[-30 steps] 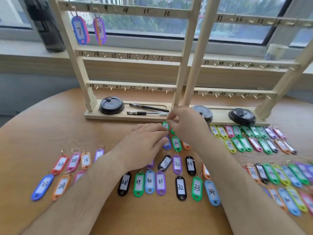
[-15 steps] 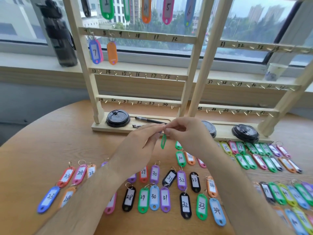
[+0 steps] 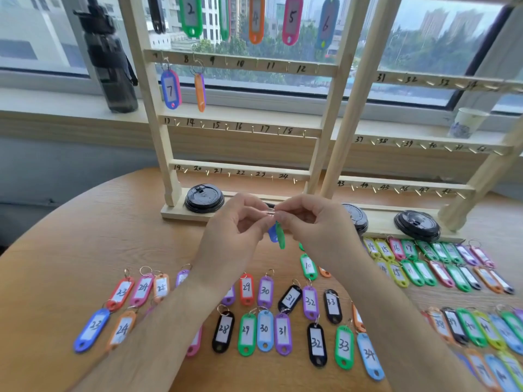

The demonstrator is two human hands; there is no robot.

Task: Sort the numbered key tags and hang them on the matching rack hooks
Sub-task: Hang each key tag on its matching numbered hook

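My left hand (image 3: pixel 235 236) and my right hand (image 3: pixel 314 230) meet above the table, both pinching the metal rings of a green key tag (image 3: pixel 280 236) and a blue key tag (image 3: pixel 272 233) that hang edge-on between them. The wooden rack (image 3: pixel 243 63) stands behind, with numbered hooks. Tags 2, 4, 5 and 6 hang on its top row, a blue tag 7 (image 3: pixel 170 89) and an orange tag (image 3: pixel 200 91) on the second row. Several numbered tags (image 3: pixel 264 332) lie in rows on the round wooden table (image 3: pixel 70 250).
Three black cup lids (image 3: pixel 204 198) sit on the rack's base. A second rack (image 3: pixel 424 80) with hooks 31 to 48 stands to the right. A dark water bottle (image 3: pixel 110 58) and a paper cup (image 3: pixel 468 121) are on the windowsill.
My hands lifted the green tag off the table and rose in front of the rack's base. A blue tag now hangs beside the green one. My view tilted upward.
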